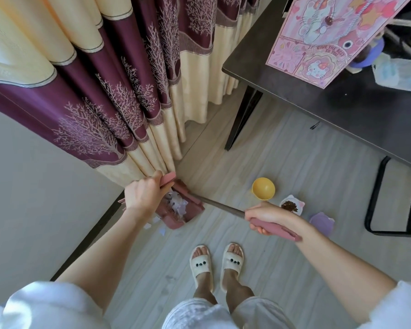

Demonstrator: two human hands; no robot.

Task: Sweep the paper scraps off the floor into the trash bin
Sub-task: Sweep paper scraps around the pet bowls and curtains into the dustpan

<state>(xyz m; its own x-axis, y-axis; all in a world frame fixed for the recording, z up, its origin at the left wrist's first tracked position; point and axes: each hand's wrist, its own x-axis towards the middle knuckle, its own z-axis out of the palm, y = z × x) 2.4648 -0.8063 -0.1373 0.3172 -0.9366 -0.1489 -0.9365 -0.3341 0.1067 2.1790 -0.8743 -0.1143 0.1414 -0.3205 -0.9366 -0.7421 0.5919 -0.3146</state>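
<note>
Head view: left hand [141,194] grips dustpan [185,213], seemingly; right hand [267,217] grips broom [223,206].

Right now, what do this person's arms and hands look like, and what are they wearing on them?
Both forearms are bare. The left hand and right hand wear no gloves, and no rings, watch or bracelet show. Loose white sleeves end near the elbows on both arms. No markings are visible.
</note>
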